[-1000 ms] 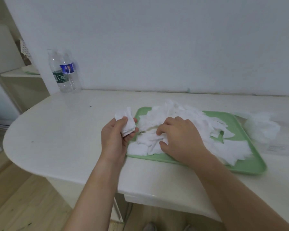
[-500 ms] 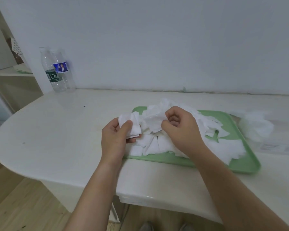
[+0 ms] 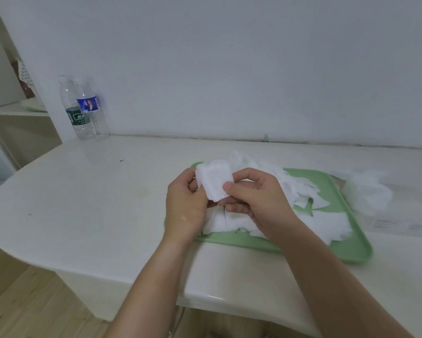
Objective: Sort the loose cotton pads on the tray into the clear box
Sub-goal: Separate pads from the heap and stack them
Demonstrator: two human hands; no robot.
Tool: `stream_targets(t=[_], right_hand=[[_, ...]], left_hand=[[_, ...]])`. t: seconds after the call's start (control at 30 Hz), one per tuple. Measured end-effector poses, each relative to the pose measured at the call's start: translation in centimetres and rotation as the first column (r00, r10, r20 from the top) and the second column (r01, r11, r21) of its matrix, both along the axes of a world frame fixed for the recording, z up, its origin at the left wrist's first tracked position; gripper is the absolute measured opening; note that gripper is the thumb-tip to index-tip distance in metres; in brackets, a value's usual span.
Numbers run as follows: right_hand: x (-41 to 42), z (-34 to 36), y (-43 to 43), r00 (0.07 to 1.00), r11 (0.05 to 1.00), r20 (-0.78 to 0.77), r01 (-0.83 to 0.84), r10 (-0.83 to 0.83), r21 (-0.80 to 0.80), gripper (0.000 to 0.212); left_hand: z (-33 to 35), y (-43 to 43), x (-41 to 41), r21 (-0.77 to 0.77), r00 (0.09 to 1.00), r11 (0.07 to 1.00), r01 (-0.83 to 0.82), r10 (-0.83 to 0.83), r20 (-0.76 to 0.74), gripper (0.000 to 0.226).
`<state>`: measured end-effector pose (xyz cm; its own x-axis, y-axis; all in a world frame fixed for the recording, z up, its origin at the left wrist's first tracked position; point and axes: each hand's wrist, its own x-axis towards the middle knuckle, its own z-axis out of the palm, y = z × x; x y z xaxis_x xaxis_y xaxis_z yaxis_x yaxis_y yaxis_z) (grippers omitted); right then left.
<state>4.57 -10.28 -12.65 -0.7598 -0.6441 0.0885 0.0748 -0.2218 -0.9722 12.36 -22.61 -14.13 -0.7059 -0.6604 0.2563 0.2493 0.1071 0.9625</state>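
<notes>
A green tray (image 3: 346, 250) lies on the white table and carries a loose heap of white cotton pads (image 3: 309, 191). Above the tray's left end my left hand (image 3: 185, 206) and my right hand (image 3: 256, 198) meet on a small stack of cotton pads (image 3: 214, 181), held upright between them. My right thumb presses on the front pad. The clear box (image 3: 385, 203) sits to the right of the tray, holding a fluffy pile of white pads; its walls are hard to make out.
Two plastic water bottles (image 3: 85, 111) stand at the back left against the wall. A shelf unit (image 3: 15, 111) rises beyond the table's rounded left end. Wooden floor shows below the table's front edge.
My right hand lifted a pad from the heap and brought it against the stack in my left hand. Both hands rose slightly and now meet on the stack.
</notes>
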Motion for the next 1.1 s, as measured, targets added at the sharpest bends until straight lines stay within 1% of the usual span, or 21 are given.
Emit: stream_targets(t=[0.1, 0.27, 0.37, 0.4, 0.43, 0.53, 0.63, 0.7, 0.73, 0.83, 0.9, 0.97, 1.03, 1.1], right_hand=[[0.0, 0.0, 0.1, 0.999, 0.999, -0.008, 0.041, -0.041, 0.022, 0.016], [0.2, 0.0, 0.2, 0.989, 0.991, -0.096, 0.119, -0.113, 0.057, 0.011], [0.3, -0.4, 0.1, 0.966, 0.976, -0.2, 0.186, -0.161, 0.113, 0.009], [0.3, -0.6, 0.0, 0.952, 0.967, -0.245, 0.218, -0.181, 0.133, 0.009], [0.2, -0.8, -0.1, 0.935, 0.955, -0.291, 0.253, -0.201, 0.154, 0.01], [0.3, -1.4, -0.4, 0.845, 0.896, -0.475, 0.385, -0.246, 0.221, 0.018], [0.4, -1.9, -0.6, 0.777, 0.875, -0.581, 0.434, -0.243, 0.214, 0.023], [0.3, -2.2, -0.6, 0.726, 0.872, -0.66, 0.437, -0.196, 0.222, 0.02], [0.3, -2.2, -0.7, 0.693, 0.867, -0.706, 0.432, -0.145, 0.246, 0.017], [0.4, -1.6, -0.9, 0.599, 0.845, -0.795, 0.375, 0.092, 0.381, 0.005], [1.0, -1.1, -1.5, 0.511, 0.811, -0.819, 0.343, 0.263, 0.475, 0.01], [1.7, -0.9, -2.4, 0.44, 0.767, -0.811, 0.336, 0.385, 0.546, 0.014], [2.3, -1.0, -3.5, 0.376, 0.727, -0.814, 0.381, 0.443, 0.572, 0.021], [2.6, -1.2, -4.1, 0.332, 0.675, -0.82, 0.465, 0.466, 0.572, 0.028]], left_hand=[[0.3, 0.4, 0.1, 0.026, 0.999, 0.998, 0.054, -0.054, 0.003, 0.012], [0.6, 0.9, 0.3, 0.117, 0.993, 0.987, 0.113, -0.116, 0.024, 0.03], [0.7, 1.0, 0.3, 0.188, 0.989, 0.973, 0.131, -0.141, 0.043, 0.044], [0.7, 0.9, 0.4, 0.191, 0.986, 0.971, 0.144, -0.157, 0.051, 0.045], [0.6, 0.8, 0.5, 0.162, 0.983, 0.973, 0.161, -0.174, 0.064, 0.04], [0.2, 0.3, 1.0, 0.052, 0.982, 0.985, 0.165, -0.169, 0.085, 0.012], [0.0, -1.4, 1.6, 0.058, 0.995, 0.995, 0.078, -0.082, 0.064, 0.013], [0.0, -3.0, 2.3, 0.112, 1.0, 0.994, 0.012, -0.015, 0.027, 0.014], [-0.2, -3.8, 2.6, 0.156, 1.0, 0.988, -0.009, 0.009, 0.005, 0.014], [-1.1, -5.3, 3.3, 0.335, 0.998, 0.942, -0.024, 0.041, -0.042, 0.016], [-1.5, -5.7, 3.4, 0.456, 0.995, 0.89, 0.019, 0.027, -0.096, 0.02], [-1.9, -6.0, 3.4, 0.536, 0.989, 0.841, 0.069, 0.013, -0.147, 0.023], [-2.2, -6.3, 3.5, 0.57, 0.985, 0.815, 0.1, -0.001, -0.172, 0.025], [-2.4, -6.4, 3.4, 0.569, 0.986, 0.816, 0.101, -0.007, -0.164, 0.028]])
